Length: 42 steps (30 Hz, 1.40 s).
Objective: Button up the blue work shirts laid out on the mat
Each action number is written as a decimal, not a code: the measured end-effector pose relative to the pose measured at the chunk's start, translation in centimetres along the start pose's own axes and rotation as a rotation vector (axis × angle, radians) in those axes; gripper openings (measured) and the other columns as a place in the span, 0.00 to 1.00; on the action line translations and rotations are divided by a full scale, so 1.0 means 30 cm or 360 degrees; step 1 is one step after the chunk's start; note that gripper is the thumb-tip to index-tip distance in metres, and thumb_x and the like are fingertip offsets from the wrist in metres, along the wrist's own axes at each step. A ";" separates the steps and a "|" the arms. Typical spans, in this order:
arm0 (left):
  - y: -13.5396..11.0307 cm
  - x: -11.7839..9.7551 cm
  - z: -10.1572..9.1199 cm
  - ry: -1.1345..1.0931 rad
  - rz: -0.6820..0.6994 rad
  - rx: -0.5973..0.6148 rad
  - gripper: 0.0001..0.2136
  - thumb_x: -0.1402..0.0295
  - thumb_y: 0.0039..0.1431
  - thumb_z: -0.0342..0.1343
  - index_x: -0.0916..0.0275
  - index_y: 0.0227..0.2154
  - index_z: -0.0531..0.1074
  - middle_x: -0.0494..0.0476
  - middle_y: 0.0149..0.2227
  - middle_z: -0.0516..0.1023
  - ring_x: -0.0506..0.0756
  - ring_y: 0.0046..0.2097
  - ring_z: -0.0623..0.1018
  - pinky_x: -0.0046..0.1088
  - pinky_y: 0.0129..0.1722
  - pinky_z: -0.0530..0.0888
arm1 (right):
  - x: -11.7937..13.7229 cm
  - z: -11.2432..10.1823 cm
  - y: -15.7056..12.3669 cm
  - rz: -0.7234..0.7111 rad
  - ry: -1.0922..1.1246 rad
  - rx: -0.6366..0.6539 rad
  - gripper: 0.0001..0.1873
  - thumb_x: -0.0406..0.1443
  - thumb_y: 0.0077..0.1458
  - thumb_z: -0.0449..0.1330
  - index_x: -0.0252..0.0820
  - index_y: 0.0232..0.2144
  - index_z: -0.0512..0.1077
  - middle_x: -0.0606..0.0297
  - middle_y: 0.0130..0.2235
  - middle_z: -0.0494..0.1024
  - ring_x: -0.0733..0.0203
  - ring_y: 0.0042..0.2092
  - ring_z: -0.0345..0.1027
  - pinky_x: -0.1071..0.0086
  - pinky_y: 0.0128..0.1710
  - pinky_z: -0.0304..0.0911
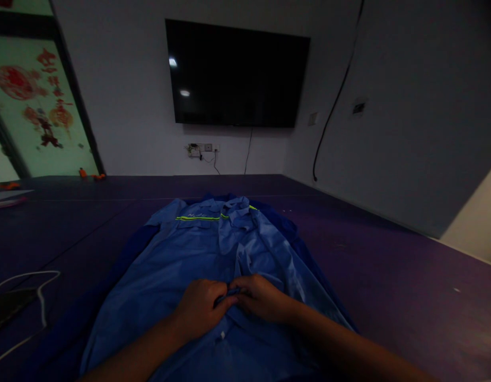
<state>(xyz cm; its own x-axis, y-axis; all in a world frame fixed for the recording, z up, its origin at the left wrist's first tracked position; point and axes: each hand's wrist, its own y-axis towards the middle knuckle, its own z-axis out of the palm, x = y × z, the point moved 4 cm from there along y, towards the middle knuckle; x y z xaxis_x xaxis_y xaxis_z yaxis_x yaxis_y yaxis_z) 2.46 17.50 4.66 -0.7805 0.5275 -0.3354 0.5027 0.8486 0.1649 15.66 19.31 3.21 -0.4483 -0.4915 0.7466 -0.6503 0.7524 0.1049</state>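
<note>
On table (pixel 388 276), left hand (pixel 200 310), right hand (pixel 261 297) pinch shirt (pixel 198 249) placket.

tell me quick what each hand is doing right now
left hand: closed, pinching the front edge of the blue shirt
right hand: closed, pinching the same edge right beside it

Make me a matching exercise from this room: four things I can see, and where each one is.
Things:
1. work shirt
2. television
3. white cable
4. red cut-outs

Places:
a. on the door, far left
b. mounted on the wall
c. spread on the table, pinched by the left hand and right hand
d. looped at the table's left edge

Pairs: 1-c, 2-b, 3-d, 4-a
</note>
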 end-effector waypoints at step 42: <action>-0.001 -0.006 -0.011 -0.0012 -0.0024 0.0071 0.10 0.68 0.46 0.49 0.64 0.13 0.61 0.50 0.17 0.65 0.47 0.23 0.62 0.26 0.25 0.54 | 0.015 -0.002 -0.001 0.0032 -0.0088 -0.0061 0.08 0.36 0.50 0.57 0.39 0.31 0.73 0.68 0.24 0.73 0.68 0.24 0.64 0.77 0.23 0.54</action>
<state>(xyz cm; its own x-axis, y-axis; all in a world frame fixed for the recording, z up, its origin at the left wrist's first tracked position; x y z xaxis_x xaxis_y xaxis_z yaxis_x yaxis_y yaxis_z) 2.45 17.39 5.01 -0.7853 0.5144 -0.3445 0.5074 0.8536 0.1181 15.52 19.10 3.58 -0.4953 -0.4987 0.7113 -0.6172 0.7782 0.1159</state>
